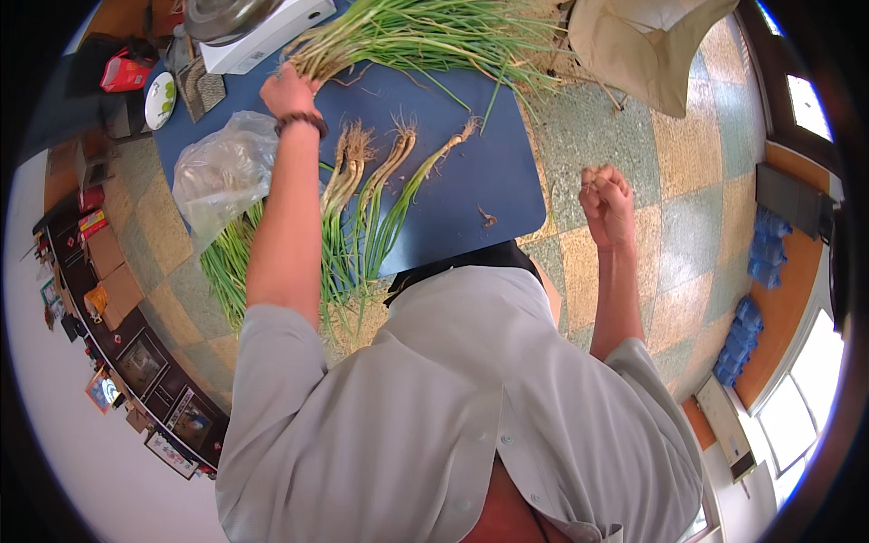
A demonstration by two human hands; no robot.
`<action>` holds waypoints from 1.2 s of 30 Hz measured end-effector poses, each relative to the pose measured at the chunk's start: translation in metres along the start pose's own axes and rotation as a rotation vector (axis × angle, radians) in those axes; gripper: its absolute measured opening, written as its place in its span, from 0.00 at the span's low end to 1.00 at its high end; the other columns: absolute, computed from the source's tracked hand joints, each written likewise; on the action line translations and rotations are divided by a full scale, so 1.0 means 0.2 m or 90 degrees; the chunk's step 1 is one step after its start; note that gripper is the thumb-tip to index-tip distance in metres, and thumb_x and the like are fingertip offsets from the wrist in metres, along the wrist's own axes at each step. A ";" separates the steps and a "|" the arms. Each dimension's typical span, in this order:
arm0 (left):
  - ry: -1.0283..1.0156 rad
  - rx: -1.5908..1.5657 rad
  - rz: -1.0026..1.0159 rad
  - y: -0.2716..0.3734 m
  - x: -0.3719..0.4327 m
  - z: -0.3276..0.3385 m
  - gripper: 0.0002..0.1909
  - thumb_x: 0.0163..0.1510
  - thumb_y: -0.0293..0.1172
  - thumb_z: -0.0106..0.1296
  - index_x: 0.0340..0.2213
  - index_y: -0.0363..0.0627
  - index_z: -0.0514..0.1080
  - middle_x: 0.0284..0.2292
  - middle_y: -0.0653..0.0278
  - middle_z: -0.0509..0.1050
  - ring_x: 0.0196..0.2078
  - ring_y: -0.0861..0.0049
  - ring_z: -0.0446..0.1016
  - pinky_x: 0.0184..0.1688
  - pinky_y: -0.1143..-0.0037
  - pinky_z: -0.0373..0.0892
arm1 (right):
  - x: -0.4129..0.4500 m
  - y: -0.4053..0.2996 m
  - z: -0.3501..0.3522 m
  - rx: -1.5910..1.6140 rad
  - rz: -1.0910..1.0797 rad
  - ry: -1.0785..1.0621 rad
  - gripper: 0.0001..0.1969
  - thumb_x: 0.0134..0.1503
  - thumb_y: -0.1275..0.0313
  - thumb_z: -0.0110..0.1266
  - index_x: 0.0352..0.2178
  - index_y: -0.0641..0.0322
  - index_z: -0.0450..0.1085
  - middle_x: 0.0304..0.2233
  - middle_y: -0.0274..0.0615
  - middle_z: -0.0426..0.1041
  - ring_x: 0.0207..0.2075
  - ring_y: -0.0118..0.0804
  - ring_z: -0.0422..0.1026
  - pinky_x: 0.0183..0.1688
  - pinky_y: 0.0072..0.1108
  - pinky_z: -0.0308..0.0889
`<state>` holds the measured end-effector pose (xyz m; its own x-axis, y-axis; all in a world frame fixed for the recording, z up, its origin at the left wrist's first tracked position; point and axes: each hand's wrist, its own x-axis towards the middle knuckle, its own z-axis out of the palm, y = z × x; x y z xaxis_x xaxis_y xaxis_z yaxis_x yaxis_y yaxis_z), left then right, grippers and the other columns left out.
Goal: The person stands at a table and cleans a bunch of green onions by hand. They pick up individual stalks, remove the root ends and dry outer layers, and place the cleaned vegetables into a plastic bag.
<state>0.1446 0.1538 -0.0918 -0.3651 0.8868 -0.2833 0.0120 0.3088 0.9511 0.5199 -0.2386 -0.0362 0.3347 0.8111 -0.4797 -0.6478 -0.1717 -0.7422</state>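
My left hand (290, 94), with a dark beaded bracelet at the wrist, reaches to the root ends of a large pile of green onions (421, 37) at the table's far side. Its fingertips are hidden, so their grip cannot be told. My right hand (606, 203) is raised over the floor, right of the table, its fingers pinched on a small pale scrap (592, 178). Between my arms, smaller groups of green onions (380, 176) lie with roots pointing away from me. One separate green onion (434, 161) is the rightmost of these.
On the blue table (475, 176) are a crumpled plastic bag (227, 163), a brown scrap (487, 217) and a white box (265, 41). More green onions (234, 265) overhang the near left edge. A plate (160, 100) sits at left. Beige fabric (638, 51) stands beyond the right corner.
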 end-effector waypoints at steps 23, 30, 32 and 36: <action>-0.531 0.282 -0.010 0.28 -1.13 -0.40 0.17 0.67 0.34 0.56 0.52 0.37 0.77 0.25 0.74 0.73 0.24 0.91 0.66 0.25 0.85 0.61 | -0.01 0.15 0.92 -0.307 -0.030 -0.183 0.06 0.61 0.75 0.63 0.39 0.66 0.77 0.31 0.27 0.76 0.30 0.15 0.69 0.34 0.15 0.67; -0.490 0.240 -0.067 0.50 -1.28 -0.56 0.18 0.67 0.31 0.55 0.55 0.39 0.76 0.25 0.72 0.74 0.20 0.92 0.65 0.21 0.84 0.62 | -0.09 0.17 1.19 -0.524 -0.356 -0.180 0.06 0.56 0.79 0.65 0.37 0.64 0.80 0.29 0.37 0.74 0.23 0.23 0.69 0.26 0.18 0.65; -0.474 0.229 -0.061 0.51 -1.31 -0.59 0.17 0.67 0.31 0.54 0.55 0.39 0.76 0.25 0.71 0.76 0.19 0.91 0.66 0.21 0.84 0.62 | -0.10 0.17 1.22 -0.535 -0.368 -0.194 0.06 0.56 0.79 0.66 0.37 0.64 0.81 0.29 0.37 0.74 0.22 0.23 0.69 0.25 0.19 0.65; -0.464 0.200 -0.027 0.48 -1.31 -0.63 0.16 0.67 0.31 0.54 0.53 0.39 0.76 0.27 0.70 0.78 0.20 0.92 0.66 0.21 0.84 0.62 | -0.12 0.20 1.24 -0.566 -0.422 -0.212 0.06 0.55 0.79 0.66 0.36 0.63 0.80 0.30 0.37 0.75 0.22 0.24 0.70 0.24 0.20 0.66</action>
<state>0.1241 -0.0929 0.0894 0.3293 0.8397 -0.4318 0.3135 0.3341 0.8889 0.3155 -0.1266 0.0619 0.1467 0.9733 0.1764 0.3415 0.1175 -0.9325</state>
